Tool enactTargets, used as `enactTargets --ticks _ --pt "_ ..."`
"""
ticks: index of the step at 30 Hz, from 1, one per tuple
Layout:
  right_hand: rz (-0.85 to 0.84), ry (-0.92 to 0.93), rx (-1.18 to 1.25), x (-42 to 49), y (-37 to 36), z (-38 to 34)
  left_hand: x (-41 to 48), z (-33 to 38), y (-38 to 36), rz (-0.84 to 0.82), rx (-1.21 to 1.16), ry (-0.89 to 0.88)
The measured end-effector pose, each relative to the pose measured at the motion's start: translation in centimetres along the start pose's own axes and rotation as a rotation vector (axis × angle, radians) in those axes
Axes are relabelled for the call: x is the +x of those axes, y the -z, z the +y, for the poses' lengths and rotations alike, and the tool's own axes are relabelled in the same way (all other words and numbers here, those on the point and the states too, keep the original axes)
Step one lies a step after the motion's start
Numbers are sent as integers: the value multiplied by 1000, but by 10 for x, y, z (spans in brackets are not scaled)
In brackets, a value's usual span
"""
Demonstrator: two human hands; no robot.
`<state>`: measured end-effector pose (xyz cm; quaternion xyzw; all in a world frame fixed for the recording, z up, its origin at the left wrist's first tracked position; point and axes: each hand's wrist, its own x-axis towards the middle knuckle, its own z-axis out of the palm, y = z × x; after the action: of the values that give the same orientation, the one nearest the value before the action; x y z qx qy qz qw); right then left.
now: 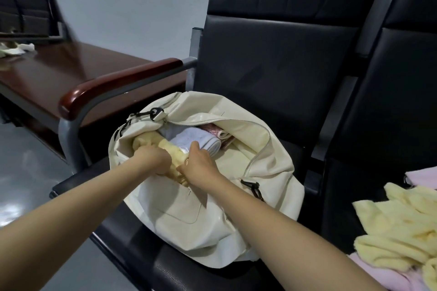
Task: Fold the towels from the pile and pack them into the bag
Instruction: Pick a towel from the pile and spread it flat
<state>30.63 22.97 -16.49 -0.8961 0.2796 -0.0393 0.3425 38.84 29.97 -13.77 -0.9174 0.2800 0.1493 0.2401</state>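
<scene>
Fingers (165, 164) of left hand (153, 160) and right hand (201, 165) curl round yellow towel (151, 140), inside open cream bag (189, 220), left of white towel (201, 140).

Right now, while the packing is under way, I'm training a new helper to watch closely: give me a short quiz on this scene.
1. True or false: the bag is zipped shut.
2. What colour is the towel gripped by the left hand and right hand? A white, B yellow, C pink.
3. Fill in: the pile of loose towels lies on the seat to the bag's ___.
Key: 1 false; 2 B; 3 right.
</scene>
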Motion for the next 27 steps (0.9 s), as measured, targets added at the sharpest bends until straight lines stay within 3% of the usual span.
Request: enactTargets --ticks 6,10,12,15,19,23,27 --pt "21 -53 83 9 -1 -7 20 -9 -3 41 -263 166" --pt "80 10 -48 1 -1 -3 13 -12 -6 344 14 94" --pt "152 146 -198 -4 2 -1 6 -9 -3 408 98 31" --pt "65 335 -366 -10 6 -2 0 -14 1 164 -94 23" --pt "-134 323 -525 -2 8 1 2 -18 8 -65 -320 -45" --pt "-281 332 -679 25 2 11 18 -25 4 -100 -612 90" --pt "-322 309 -649 32 -2 7 22 -23 -2 -18 -598 125"
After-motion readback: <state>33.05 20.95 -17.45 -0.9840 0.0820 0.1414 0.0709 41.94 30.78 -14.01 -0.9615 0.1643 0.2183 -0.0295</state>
